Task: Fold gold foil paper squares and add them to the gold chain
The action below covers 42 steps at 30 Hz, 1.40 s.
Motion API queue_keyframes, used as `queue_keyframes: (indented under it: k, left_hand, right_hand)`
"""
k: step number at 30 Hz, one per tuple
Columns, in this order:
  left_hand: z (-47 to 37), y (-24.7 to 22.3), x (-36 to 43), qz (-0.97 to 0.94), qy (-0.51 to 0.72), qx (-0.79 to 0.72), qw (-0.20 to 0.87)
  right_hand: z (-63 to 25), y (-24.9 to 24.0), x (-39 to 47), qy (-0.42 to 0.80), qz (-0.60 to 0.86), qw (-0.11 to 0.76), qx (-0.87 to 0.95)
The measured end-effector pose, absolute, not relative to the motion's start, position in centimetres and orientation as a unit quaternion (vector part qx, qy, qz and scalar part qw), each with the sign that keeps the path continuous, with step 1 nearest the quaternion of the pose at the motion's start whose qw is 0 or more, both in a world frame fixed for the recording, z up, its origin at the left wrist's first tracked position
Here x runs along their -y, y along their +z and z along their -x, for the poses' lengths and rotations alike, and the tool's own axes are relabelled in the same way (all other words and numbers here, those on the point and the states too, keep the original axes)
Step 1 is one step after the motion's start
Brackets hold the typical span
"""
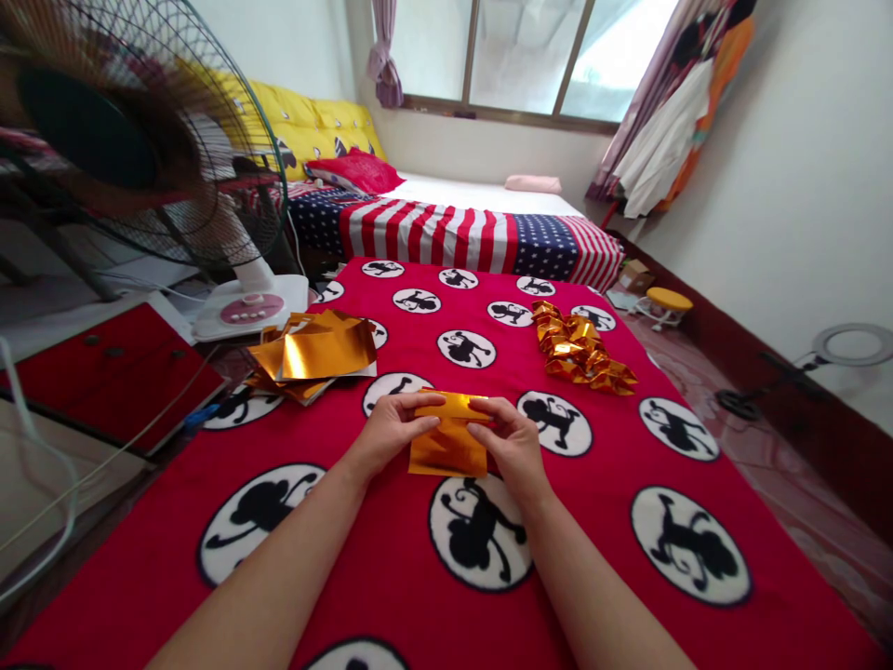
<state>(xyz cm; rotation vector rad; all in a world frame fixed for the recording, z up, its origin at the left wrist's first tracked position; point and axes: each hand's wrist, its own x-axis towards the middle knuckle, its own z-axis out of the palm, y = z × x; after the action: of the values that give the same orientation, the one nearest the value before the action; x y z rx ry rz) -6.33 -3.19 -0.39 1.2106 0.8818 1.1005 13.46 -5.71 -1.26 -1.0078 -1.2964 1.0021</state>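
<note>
From where I stood, the gold foil sheet point(447, 453) lay directly between the hands, neither nearer; the left hand point(392, 426) and the right hand point(514, 442) each pinched one end of its folded upper band, whose long axis ran crosswise. Beneath spread a red monkey-print blanket point(391, 558), bearing loose foil sheets point(329, 350) leftward and folded foil pieces point(573, 349) rightward. Beyond were a bed point(425, 233), a window point(523, 56) and, at left, a fan point(87, 130).
</note>
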Motion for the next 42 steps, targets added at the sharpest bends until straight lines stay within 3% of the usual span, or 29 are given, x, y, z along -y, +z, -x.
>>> queue_keyframes:
  k: [23,33,42]
  left_hand:
    - [6.0,-0.5,3.1,-0.600,0.470,-0.425,0.489]
    - [5.8,0.2,3.3,-0.645,0.494,-0.412,0.413]
    - [5.9,0.0,3.4,-0.631,0.499,-0.422,0.419]
  right_hand:
    - [-13.4,-1.7,5.6,0.418,0.472,0.554,0.543]
    - [-13.1,-0.9,5.8,0.470,0.473,0.583,0.464]
    - [-12.9,-0.9,5.7,0.454,0.467,0.630,0.424]
